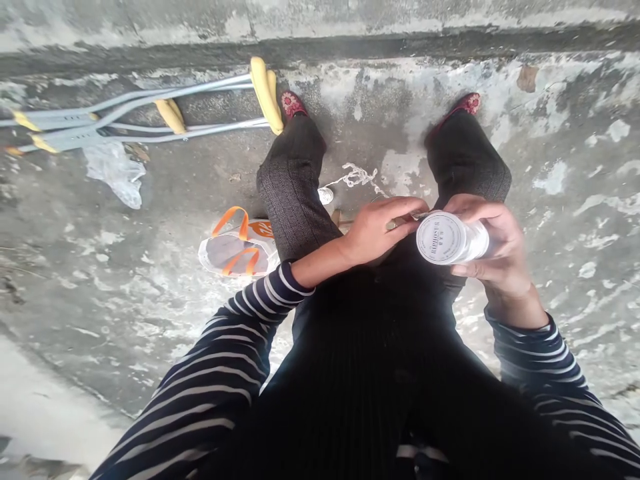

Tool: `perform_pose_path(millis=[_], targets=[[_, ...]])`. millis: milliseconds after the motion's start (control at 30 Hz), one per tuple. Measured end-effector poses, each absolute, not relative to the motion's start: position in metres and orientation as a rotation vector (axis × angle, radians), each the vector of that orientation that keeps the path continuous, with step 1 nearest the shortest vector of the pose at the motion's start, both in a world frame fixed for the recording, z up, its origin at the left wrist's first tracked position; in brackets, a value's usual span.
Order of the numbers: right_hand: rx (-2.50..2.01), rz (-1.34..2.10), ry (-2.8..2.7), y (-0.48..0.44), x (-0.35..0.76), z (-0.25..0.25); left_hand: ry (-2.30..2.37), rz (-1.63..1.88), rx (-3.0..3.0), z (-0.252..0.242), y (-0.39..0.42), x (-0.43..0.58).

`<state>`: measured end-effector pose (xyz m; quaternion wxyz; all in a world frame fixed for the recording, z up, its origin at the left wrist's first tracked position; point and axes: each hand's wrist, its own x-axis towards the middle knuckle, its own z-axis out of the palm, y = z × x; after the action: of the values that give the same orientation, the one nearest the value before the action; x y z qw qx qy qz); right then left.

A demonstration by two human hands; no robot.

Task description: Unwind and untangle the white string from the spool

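My right hand point(500, 243) is wrapped round a white cylindrical jar point(443, 239), tilted so that its round printed end faces me. Thumb and fingers grip it from opposite sides. At the jar's left edge, my left hand point(383, 230) is closed in a pinch, its fingertips close against the rim. A small thin edge shows between those fingertips, too little to name. Between the lower legs, a tangle of white string point(359, 175) lies on the ground, with a small white roll point(325, 195) at its left end.
On the left, a white bag point(204, 257) with orange handles stands on the concrete floor point(165, 240). Metal crutches point(135, 107) with yellow pads lie at the upper left, beside a crumpled clear plastic bag point(117, 172). A low concrete ledge point(350, 20) runs across the top.
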<state>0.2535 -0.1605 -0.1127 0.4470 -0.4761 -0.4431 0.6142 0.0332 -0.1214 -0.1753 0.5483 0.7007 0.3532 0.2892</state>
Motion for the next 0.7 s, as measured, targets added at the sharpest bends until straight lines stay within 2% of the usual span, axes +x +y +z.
perform_pose_path(millis=[333, 700], targets=[[-1.301, 1.466, -1.131, -0.161, 0.250, -0.103, 0.867, 0.668, 1.924, -0.178, -0.115, 0.037], [-1.177, 1.676, -1.190, -0.164, 0.253, -0.103, 0.764, 0.508, 1.696, -0.161, -0.106, 0.021]])
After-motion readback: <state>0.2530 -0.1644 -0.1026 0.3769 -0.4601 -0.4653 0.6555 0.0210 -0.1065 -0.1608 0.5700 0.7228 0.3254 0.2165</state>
